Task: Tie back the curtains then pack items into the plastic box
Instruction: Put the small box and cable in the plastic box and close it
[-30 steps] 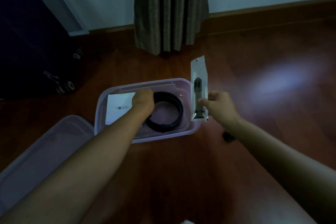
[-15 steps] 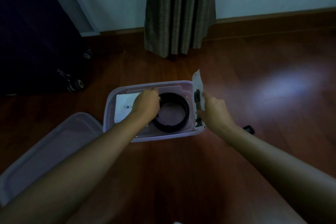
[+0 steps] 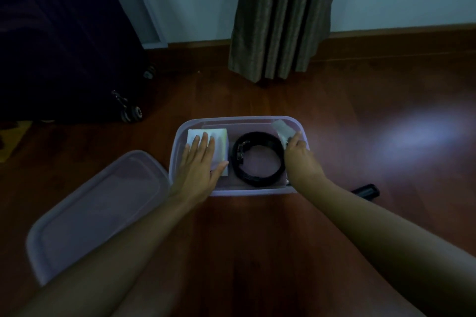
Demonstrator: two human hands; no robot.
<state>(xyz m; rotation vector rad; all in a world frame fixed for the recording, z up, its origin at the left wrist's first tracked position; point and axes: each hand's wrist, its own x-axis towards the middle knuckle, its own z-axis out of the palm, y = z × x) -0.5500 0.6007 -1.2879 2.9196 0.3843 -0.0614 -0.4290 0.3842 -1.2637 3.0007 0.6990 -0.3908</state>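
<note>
Inside the plastic box (image 3: pixel 239 119) on the floor, the left hand (image 3: pixel 199 162) lies flat, fingers straight, on a white paper (image 3: pixel 221 141), covering any print. The right hand (image 3: pixel 298 154) pinches a clear packet (image 3: pixel 282 128) beside a coiled black belt (image 3: pixel 257 180).

Open translucent plastic box (image 3: pixel 239 119) holds white paper (image 3: pixel 220 142), coiled black belt (image 3: pixel 258 180) and packet (image 3: pixel 281 127).

Both arms are showing bare. Your left forearm (image 3: pixel 123 237) and right forearm (image 3: pixel 373 219) are running uncovered from the frame's bottom edge up to the wrists, looking broader nearer the camera. Your left hand (image 3: pixel 199 162) and right hand (image 3: pixel 300 156) are going bare as well. Nails are just showing on the left fingers (image 3: pixel 204 140). Dim light is blurring any finer detail.
</note>
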